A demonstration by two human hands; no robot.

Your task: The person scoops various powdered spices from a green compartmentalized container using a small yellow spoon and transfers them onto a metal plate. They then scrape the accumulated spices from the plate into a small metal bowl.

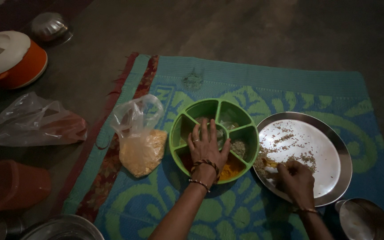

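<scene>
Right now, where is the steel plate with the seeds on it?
In the head view, the steel plate lies on the mat, right of the green divided spice tray, its edges touching; the right hand rests on its near rim.

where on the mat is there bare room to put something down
Bare mat lies beyond the green spice box and steel plate, and nearer, below the plastic bag. It is crowded where left hand, right hand and steel bowl sit.
</scene>
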